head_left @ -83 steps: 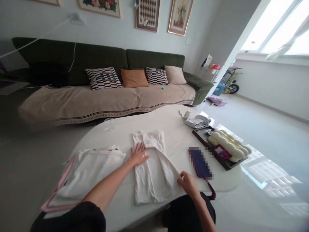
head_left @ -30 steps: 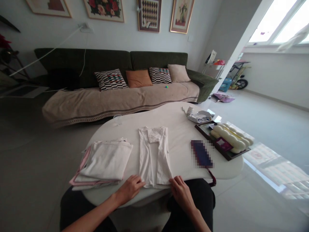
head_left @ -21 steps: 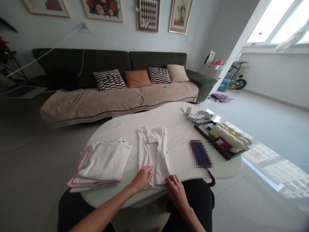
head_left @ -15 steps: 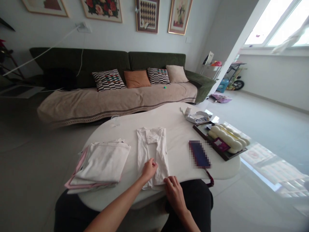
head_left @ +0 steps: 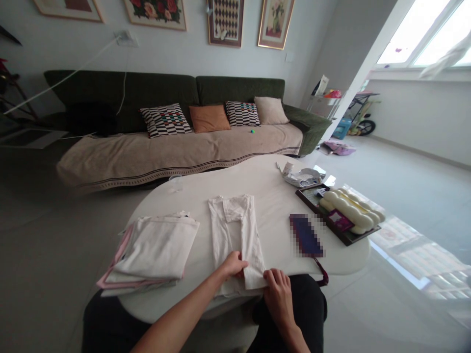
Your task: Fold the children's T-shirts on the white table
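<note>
A white shirt (head_left: 228, 230) lies on the table in front of me, its sides folded inward into a long strip with a sleeve turned across its far end. My left hand (head_left: 234, 264) is closed on the inner edge of the right-hand fold, low on the shirt. At the near right corner my right hand (head_left: 277, 287) pinches the hem, which is drawn out sideways. To the left sits a stack of folded clothes (head_left: 154, 250), white on top with pink cloth showing beneath.
The white table (head_left: 272, 191) has a rounded edge. At its right are a phone-like blurred item (head_left: 307, 235) with a dark red strap, a dark tray (head_left: 346, 240) holding a puffy cream case (head_left: 349, 211), and a crumpled packet (head_left: 301, 177). A clear cup (head_left: 175, 183) stands far left.
Both hands have moved right, my right hand pulling the near corner of the shirt outward. My left hand has also come slightly nearer, and the folded flap now slants to the right.
</note>
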Available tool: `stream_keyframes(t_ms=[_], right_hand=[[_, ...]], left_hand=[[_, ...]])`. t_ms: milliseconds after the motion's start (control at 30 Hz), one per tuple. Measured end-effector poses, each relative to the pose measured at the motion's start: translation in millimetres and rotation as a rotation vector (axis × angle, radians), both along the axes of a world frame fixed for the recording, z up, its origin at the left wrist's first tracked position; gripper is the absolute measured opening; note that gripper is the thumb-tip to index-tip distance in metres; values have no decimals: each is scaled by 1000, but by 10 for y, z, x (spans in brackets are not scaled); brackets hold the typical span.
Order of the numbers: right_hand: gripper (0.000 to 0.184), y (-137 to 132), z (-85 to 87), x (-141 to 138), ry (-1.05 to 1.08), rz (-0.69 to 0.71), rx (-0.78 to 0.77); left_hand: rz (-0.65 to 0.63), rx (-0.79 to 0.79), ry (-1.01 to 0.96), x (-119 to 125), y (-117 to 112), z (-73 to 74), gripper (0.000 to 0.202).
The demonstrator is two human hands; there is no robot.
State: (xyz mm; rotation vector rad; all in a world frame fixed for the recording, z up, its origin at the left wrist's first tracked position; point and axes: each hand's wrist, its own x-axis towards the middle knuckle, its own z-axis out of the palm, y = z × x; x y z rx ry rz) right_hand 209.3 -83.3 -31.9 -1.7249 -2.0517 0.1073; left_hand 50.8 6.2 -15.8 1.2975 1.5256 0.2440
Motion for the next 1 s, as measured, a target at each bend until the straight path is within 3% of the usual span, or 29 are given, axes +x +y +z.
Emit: stream_keyframes(t_ms=[100,233,333,400,500,600,667,733,867,933,1000], right_hand=[[36,-24,-50,15,-40,15,-49],[39,-23,-162,11,-43,77,1],[41,-24,-186,91,-62,146,-48],[32,-13,-138,199,-62,229,-146],[23,112,10,342,9,320,-230],[29,467,157,286,104,264,-169],[37,799,197,118,100,205,-122],[44,1118,169,-90,37,153,-123],[55,1457,-34,-359,-104,117,-208],[58,1481,-136,-380,-139,126,-212],[58,1467,-197,-361,-157,134,-199]], left_hand=[[-32,-98,-59,5,-52,-13,21],[-145,-219,-107,-4,-77,-6,3],[-223,-297,-116,-31,-72,35,14],[-315,-305,-86,-77,-5,107,20],[-342,49,143,-183,264,269,20],[-194,424,301,-285,660,356,24],[-170,590,344,-336,884,290,35],[-176,748,428,-383,1012,128,46],[-166,847,529,-487,1053,-219,53],[-138,861,495,-522,1096,-278,54],[-12,809,438,-533,1229,-251,51]])
